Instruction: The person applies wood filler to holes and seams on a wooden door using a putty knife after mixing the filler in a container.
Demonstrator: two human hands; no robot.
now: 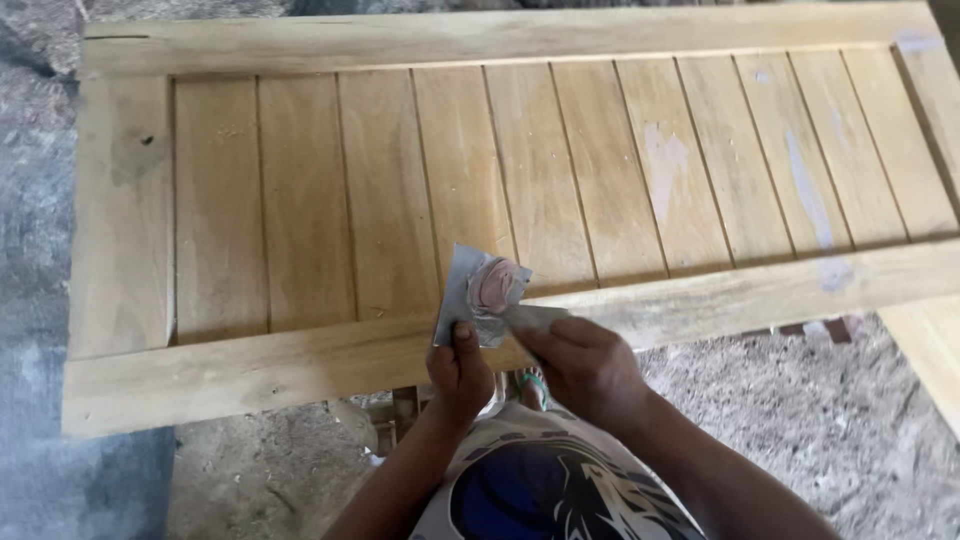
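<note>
Hands point(525, 365) around putty-smeared scraper point(484, 295)

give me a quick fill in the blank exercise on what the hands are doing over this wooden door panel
1. The left hand holds a flat metal plate with a lump of pinkish ____ on it.
2. The right hand holds a second scraper blade against that ____.
3. The wooden panel has slats running ____ between its rails.
4. Pale filler patches show on the panel's ____ side.

Missing words: putty; plate; vertically; right

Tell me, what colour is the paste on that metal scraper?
Pinkish-brown filler paste, on the grey metal scraper blade; seen in the head view.
</note>
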